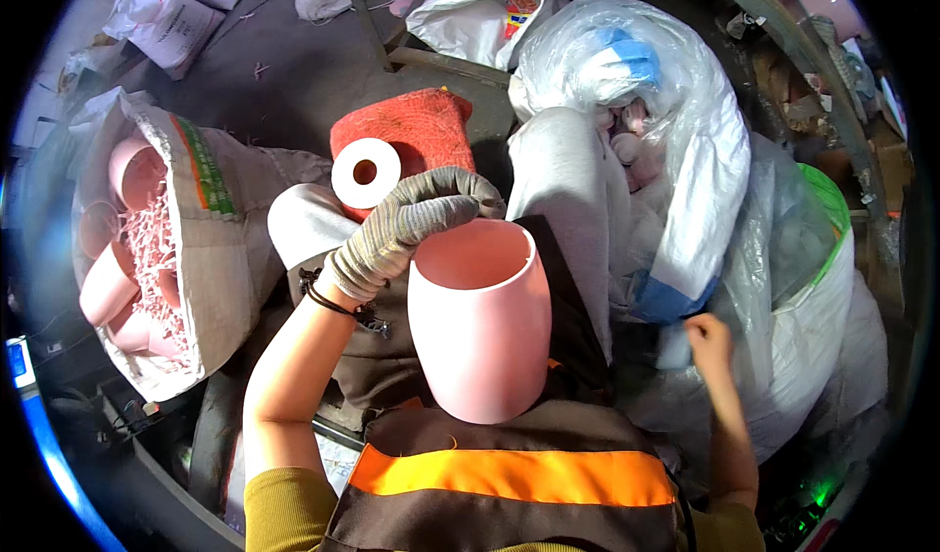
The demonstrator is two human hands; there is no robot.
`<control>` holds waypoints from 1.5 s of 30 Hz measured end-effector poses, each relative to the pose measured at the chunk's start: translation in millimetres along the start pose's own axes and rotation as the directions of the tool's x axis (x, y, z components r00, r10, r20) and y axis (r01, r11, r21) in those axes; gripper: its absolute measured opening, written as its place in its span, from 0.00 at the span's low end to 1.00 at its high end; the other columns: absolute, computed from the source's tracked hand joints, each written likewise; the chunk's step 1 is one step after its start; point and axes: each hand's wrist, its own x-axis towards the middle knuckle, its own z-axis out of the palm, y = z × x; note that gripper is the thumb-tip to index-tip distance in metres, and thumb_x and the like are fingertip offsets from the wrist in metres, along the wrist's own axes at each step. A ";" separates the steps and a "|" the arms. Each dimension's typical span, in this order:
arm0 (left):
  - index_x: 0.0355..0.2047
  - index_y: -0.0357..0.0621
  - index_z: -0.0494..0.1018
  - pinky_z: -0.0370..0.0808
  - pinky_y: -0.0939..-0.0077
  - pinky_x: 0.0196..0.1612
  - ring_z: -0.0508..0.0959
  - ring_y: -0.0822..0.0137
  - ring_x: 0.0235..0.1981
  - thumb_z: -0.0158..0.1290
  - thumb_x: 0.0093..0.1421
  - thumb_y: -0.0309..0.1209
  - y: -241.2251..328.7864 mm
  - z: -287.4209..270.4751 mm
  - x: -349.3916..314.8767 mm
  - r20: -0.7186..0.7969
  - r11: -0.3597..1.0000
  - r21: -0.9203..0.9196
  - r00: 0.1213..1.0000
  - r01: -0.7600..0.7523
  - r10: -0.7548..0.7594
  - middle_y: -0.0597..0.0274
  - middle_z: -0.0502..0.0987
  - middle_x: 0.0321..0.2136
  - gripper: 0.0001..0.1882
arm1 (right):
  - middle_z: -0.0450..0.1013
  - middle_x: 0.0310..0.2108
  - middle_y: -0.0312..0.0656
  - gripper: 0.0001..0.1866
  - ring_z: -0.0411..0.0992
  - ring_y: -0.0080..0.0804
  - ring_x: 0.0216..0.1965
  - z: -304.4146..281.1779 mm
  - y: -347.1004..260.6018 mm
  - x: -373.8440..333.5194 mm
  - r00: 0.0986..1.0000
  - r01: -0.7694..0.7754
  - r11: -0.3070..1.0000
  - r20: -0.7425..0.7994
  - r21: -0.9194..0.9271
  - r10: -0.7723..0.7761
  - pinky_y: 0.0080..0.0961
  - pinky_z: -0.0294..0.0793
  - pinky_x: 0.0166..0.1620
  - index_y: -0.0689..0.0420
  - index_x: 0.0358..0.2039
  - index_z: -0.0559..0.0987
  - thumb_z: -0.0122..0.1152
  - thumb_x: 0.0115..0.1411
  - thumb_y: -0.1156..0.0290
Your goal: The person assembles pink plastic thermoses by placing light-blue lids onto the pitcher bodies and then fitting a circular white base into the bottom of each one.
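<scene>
A smooth pink cup (480,346) with a wide mouth stands over my lap, its opening tipped up so that part of the inside shows. My left hand (416,214), in a grey striped glove, curls at the cup's far left rim with closed fingers. The cup hides part of that grip. My bare right hand (709,345) is away to the right in a closed fist, near the blue and white edge of a plastic bag (676,293). What it holds, if anything, cannot be made out. A dark apron with an orange band (509,476) covers my body below the cup.
At left, a woven sack (230,288) holds pink cups and shredded pink strips (157,268). Ahead lie a red cloth-covered pad (431,126) and a white roll (343,175). Another white sack (822,356) with a green rim stands at right. A metal frame (450,66) crosses beyond.
</scene>
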 end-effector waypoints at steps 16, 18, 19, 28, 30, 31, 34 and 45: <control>0.51 0.43 0.69 0.71 0.74 0.52 0.72 0.73 0.49 0.63 0.54 0.29 -34.8 -8.3 29.2 0.180 0.975 -0.055 0.958 -0.217 0.223 0.66 0.74 0.44 0.25 | 0.73 0.30 0.38 0.07 0.71 0.20 0.28 -25.9 -400.5 34.0 0.443 0.830 0.480 0.188 0.283 -0.877 0.18 0.71 0.31 0.61 0.33 0.80 0.67 0.52 0.76; 0.47 0.42 0.69 0.70 0.77 0.53 0.71 0.73 0.49 0.62 0.55 0.33 -19.7 -6.7 16.5 0.086 0.974 -0.051 0.971 -0.221 0.224 0.67 0.74 0.43 0.21 | 0.75 0.33 0.41 0.11 0.74 0.28 0.32 -7.8 -401.1 48.6 0.317 0.891 0.328 0.087 0.312 -0.944 0.23 0.74 0.36 0.60 0.37 0.80 0.68 0.53 0.72; 0.53 0.41 0.68 0.69 0.75 0.55 0.71 0.71 0.51 0.63 0.53 0.37 -10.9 -6.7 -3.5 0.006 0.964 -0.236 0.992 -0.125 0.130 0.64 0.73 0.47 0.29 | 0.77 0.37 0.43 0.17 0.76 0.42 0.40 -6.6 -400.7 56.4 0.265 0.926 0.253 -0.006 0.280 -0.964 0.32 0.73 0.44 0.57 0.40 0.79 0.67 0.53 0.62; 0.67 0.40 0.51 0.61 0.71 0.63 0.67 0.63 0.59 0.60 0.51 0.28 -16.2 -20.9 -34.9 0.003 0.910 -0.415 1.000 -0.014 0.016 0.54 0.67 0.58 0.45 | 0.71 0.34 0.31 0.32 0.65 0.14 0.27 59.9 -261.3 90.3 0.747 0.301 0.628 0.232 0.718 -0.624 0.13 0.65 0.28 0.58 0.59 0.70 0.62 0.61 0.52; 0.67 0.40 0.52 0.62 0.75 0.60 0.68 0.65 0.58 0.58 0.51 0.27 -5.7 -38.1 -42.9 0.197 0.918 -0.358 0.975 0.168 -0.102 0.54 0.70 0.56 0.43 | 0.67 0.26 0.26 0.27 0.58 0.11 0.20 51.2 -263.2 88.4 0.830 0.187 0.578 0.187 0.795 -0.526 0.12 0.57 0.23 0.56 0.59 0.71 0.61 0.63 0.56; 0.66 0.40 0.55 0.63 0.77 0.58 0.70 0.66 0.56 0.57 0.52 0.24 -3.7 -49.7 -44.3 0.227 0.961 -0.227 0.968 0.158 -0.106 0.55 0.72 0.53 0.40 | 0.66 0.25 0.27 0.25 0.59 0.13 0.20 45.8 -262.4 91.6 0.853 0.141 0.524 0.166 0.840 -0.495 0.13 0.58 0.23 0.56 0.58 0.71 0.59 0.64 0.59; 0.55 0.37 0.70 0.69 0.78 0.52 0.74 0.71 0.49 0.56 0.55 0.23 10.5 -67.1 -45.6 0.144 0.973 0.211 0.981 0.097 -0.129 0.58 0.77 0.47 0.25 | 0.66 0.25 0.28 0.23 0.58 0.14 0.20 26.9 -275.0 93.4 0.825 0.056 0.478 0.229 0.877 -0.517 0.12 0.57 0.23 0.59 0.58 0.71 0.57 0.65 0.61; 0.49 0.35 0.72 0.75 0.79 0.48 0.78 0.71 0.41 0.47 0.59 0.24 -88.7 -77.3 -27.1 -0.213 0.920 0.384 0.961 -0.082 0.175 0.60 0.79 0.41 0.17 | 0.66 0.25 0.27 0.20 0.56 0.10 0.17 34.3 -334.5 90.1 0.696 -0.321 0.565 0.594 0.760 -0.403 0.08 0.53 0.18 0.60 0.57 0.71 0.53 0.68 0.64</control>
